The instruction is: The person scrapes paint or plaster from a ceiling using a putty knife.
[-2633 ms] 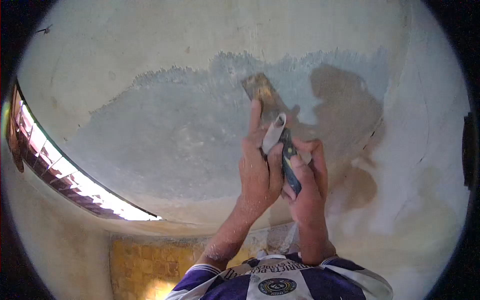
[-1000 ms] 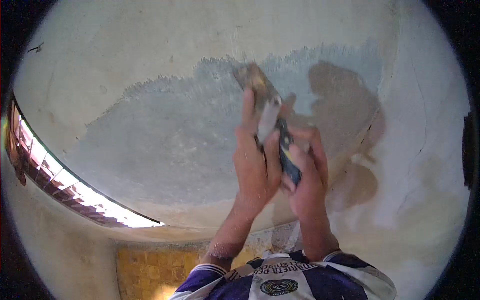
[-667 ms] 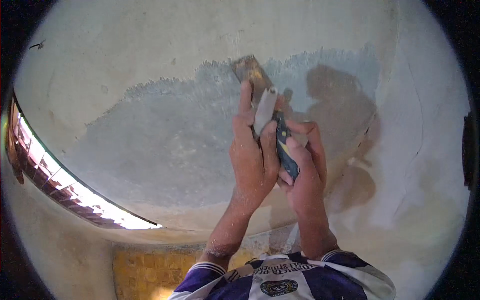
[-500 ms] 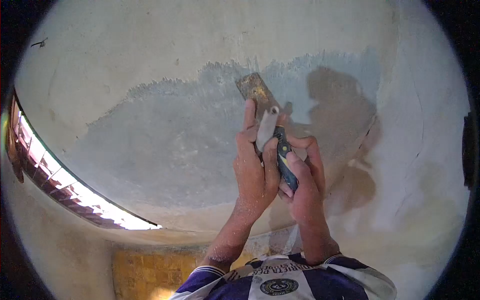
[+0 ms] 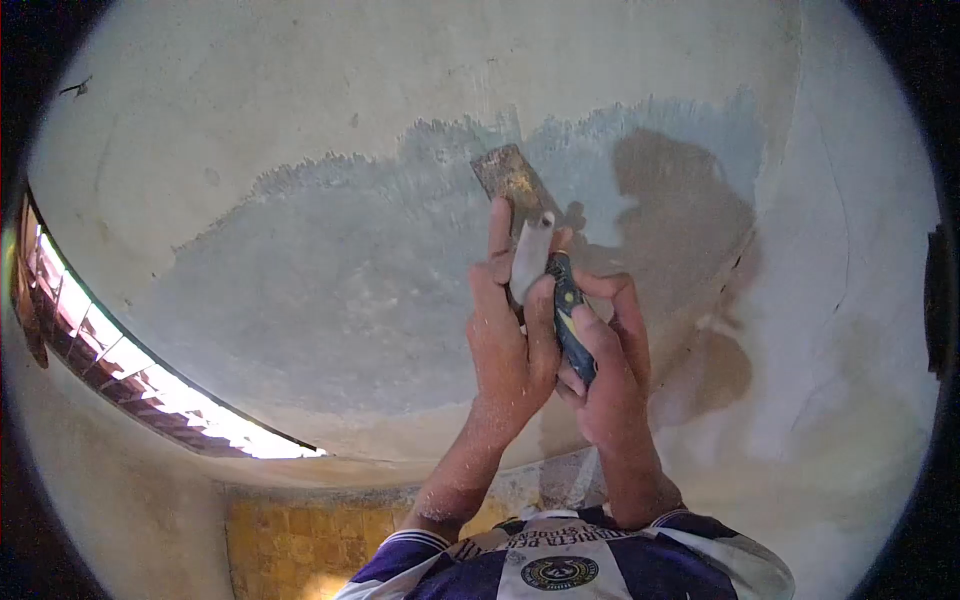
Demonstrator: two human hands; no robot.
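Note:
A scraper with a worn, stained flat blade is held up against the wall, its blade tilted to the upper left. My right hand is closed around its dark handle, which has yellow-green marks. My left hand grips farther up, with one finger stretched along the blade. A pale tube-like piece with a hole in its end sticks out between my hands; how it joins the scraper is hidden by my fingers. Behind the blade spreads a grey-blue patch with a ragged upper edge, bordered by paler coating. Dust specks my left wrist.
At the left, a bright slatted opening cuts through the wall. Yellowish blocks show low down. Shadows of my head and arms fall right of the scraper. A dark object stands at the far right edge.
Both hands keep nearly the same pose and grip on the scraper. Just above the blade, a bluish streak in the pale coating shows a little more plainly.

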